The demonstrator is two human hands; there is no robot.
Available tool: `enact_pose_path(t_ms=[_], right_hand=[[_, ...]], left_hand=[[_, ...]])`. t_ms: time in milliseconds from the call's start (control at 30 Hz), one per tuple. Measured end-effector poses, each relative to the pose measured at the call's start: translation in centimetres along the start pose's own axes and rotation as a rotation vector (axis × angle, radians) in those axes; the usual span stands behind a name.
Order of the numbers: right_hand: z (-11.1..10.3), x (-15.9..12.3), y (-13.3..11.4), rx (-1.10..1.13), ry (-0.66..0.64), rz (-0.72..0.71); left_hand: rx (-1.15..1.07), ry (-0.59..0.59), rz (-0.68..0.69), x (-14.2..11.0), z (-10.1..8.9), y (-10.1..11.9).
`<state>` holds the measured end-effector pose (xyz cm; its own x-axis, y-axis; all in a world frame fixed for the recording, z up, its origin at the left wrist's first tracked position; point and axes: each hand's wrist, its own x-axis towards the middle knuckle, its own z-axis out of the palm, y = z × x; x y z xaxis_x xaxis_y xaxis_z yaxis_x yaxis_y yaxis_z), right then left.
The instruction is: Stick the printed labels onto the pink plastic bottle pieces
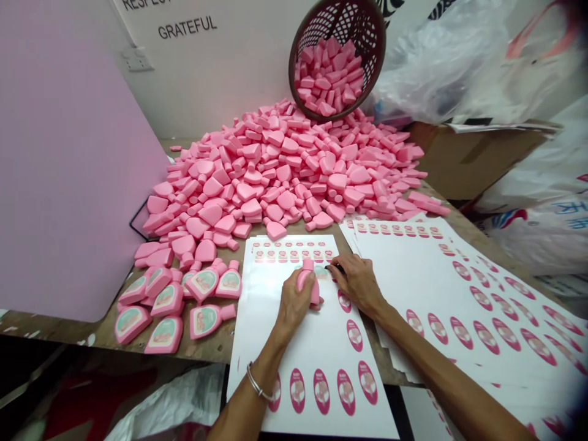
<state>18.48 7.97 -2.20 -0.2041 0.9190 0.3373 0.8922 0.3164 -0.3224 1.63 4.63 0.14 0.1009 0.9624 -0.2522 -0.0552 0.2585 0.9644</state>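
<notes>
My left hand [294, 300], with a metal bangle on its wrist, is closed round a small pink plastic bottle [307, 266] that stands neck up over the sticker sheet [294, 331]. Just to its right, the fingers of my right hand [358, 280] are pinched together at the sheet's right side. A small dark thing shows at their tips, too small to name. By those fingertips is a pale green label [323, 273], partly hidden. Oval pink stickers [321, 391] line the sheet's lower and right parts.
Labelled pink bottles [206, 321] lie at the left. Behind is a big heap of plain bottles [275, 165], with a tipped brown basket [294, 67] on top. More sticker sheets [404, 269] lie at the right. A pink panel [68, 184] stands left; a cardboard box [478, 156] sits back right.
</notes>
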Motion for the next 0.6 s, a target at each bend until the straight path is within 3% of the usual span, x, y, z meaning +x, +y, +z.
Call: enact_pose_path(t_ms=[400,600], right_hand=[[-0.09,-0.03,0.13,0.098,-0.037,0.043],[-0.18,-0.06,-0.07,0.066,0.004,0.082]], left_hand=[[0.027,-0.001,0.01,-0.01,-0.45,0.1],[0.033,0.0,0.012,-0.14,-0.37,0.1]])
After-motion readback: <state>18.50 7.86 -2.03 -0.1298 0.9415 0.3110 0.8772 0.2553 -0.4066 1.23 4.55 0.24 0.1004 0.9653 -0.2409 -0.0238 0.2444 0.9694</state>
